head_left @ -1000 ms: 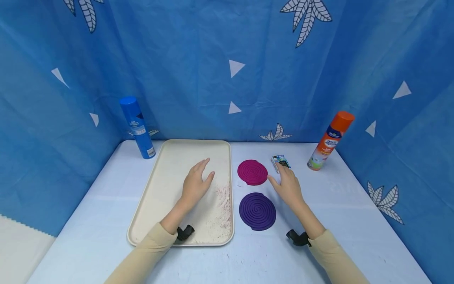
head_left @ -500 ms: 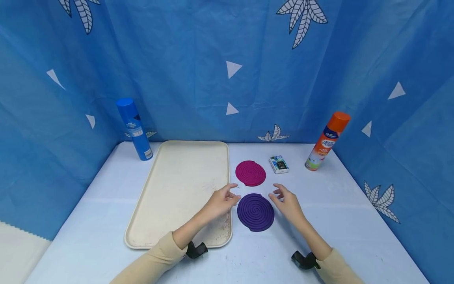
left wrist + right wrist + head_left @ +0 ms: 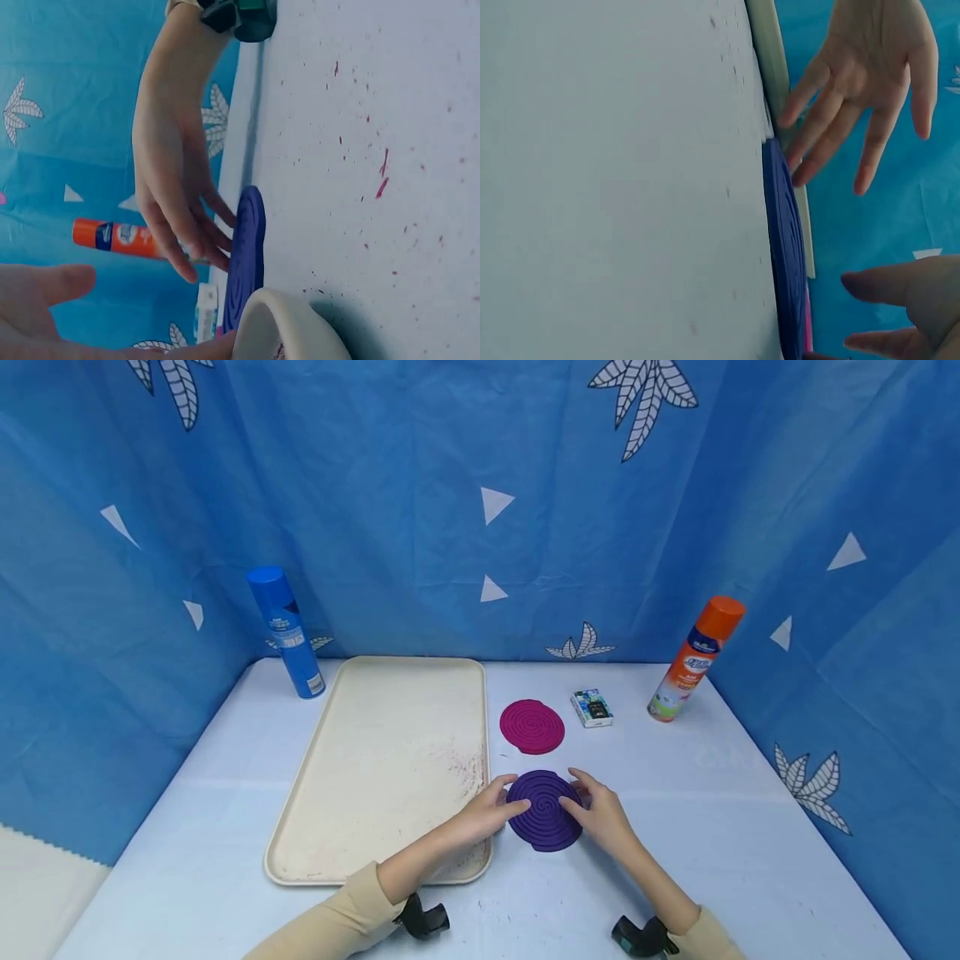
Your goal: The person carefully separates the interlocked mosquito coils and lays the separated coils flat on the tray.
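Note:
A purple round spiral-grooved mat (image 3: pixel 545 828) lies flat on the white table between my two hands. My left hand (image 3: pixel 483 817) is at its left edge, the thumb reaching above the mat and the fingers at the rim. On the opposite side my right hand (image 3: pixel 603 820) has its thumb above the right part of the mat, with its fingers beside the far right edge. In the wrist views both thumbs stand clear of the mat's surface, and the fingers are spread and mostly straight. Whether any fingertip touches the rim, I cannot tell.
A cream tray (image 3: pixel 382 760) lies left of the mats, partly under my left forearm. Behind the purple mat are a magenta spiral mat (image 3: pixel 532 727) and a small patterned box (image 3: pixel 592 708). A blue can (image 3: pixel 287 631) and an orange spray can (image 3: pixel 696 658) stand farther back.
My left hand has moved from over the tray rightward and nearer to the purple mat. My right hand has come back from beside the small box to the mat's right side.

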`<control>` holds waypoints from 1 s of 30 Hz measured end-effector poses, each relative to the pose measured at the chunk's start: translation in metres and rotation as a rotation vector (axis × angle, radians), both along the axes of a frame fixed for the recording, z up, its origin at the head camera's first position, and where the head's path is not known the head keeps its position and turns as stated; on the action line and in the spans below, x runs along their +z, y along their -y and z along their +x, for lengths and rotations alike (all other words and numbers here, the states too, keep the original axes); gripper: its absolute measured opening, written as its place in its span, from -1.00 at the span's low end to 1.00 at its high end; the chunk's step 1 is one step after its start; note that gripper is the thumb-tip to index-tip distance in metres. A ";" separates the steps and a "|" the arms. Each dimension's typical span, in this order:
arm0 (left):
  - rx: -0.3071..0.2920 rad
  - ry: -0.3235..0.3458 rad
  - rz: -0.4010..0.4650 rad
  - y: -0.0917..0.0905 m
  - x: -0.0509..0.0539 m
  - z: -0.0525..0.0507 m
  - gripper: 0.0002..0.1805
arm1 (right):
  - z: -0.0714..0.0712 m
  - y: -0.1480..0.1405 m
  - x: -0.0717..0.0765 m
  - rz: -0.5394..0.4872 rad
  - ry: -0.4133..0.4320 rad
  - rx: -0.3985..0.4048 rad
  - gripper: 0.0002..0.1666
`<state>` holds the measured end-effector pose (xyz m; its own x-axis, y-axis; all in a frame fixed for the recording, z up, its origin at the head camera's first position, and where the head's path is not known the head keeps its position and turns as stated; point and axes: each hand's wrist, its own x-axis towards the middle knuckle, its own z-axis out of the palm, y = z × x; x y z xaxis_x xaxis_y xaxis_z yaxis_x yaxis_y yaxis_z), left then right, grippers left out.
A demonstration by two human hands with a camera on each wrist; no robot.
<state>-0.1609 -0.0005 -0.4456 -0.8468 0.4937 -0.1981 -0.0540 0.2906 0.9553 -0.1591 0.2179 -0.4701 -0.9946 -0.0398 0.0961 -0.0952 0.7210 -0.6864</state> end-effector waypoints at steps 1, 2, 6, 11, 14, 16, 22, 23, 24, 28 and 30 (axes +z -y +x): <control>0.023 0.018 0.002 -0.001 0.000 0.000 -0.30 | 0.001 0.001 -0.001 -0.015 0.001 0.000 -0.39; 0.046 0.039 0.010 -0.001 0.000 0.001 -0.31 | 0.002 0.002 -0.001 -0.032 0.001 -0.005 -0.39; 0.114 0.099 0.038 -0.001 0.000 0.000 -0.35 | 0.001 0.003 -0.001 -0.146 0.033 -0.056 -0.38; 0.152 0.114 0.052 -0.002 0.000 -0.001 -0.40 | 0.000 0.004 -0.001 -0.434 0.218 -0.148 -0.29; 0.163 0.104 0.062 -0.001 -0.003 -0.002 -0.43 | -0.001 0.005 0.001 -0.574 0.301 -0.161 -0.22; 0.171 0.081 0.067 0.001 -0.005 -0.005 -0.44 | -0.002 0.005 0.005 -0.639 0.325 -0.143 -0.19; 0.231 -0.050 0.064 0.011 -0.004 -0.016 -0.43 | -0.014 0.010 0.024 -0.780 0.293 -0.124 -0.17; 0.245 -0.064 0.073 0.013 -0.003 -0.019 -0.43 | -0.016 0.012 0.028 -0.795 0.288 -0.128 -0.18; 0.259 -0.073 0.090 0.015 -0.003 -0.022 -0.42 | -0.019 0.014 0.032 -0.812 0.283 -0.129 -0.18; 0.319 -0.074 0.180 0.024 0.003 -0.033 -0.38 | -0.029 0.025 0.046 -0.861 0.273 -0.134 -0.19; 0.358 -0.075 0.229 0.030 0.009 -0.038 -0.37 | -0.035 0.032 0.053 -0.872 0.272 -0.131 -0.20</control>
<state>-0.1989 -0.0305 -0.4363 -0.9806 0.1896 -0.0487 -0.0406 0.0464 0.9981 -0.1938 0.1862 -0.4168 -0.9787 0.0517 -0.1989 0.1952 -0.0684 -0.9784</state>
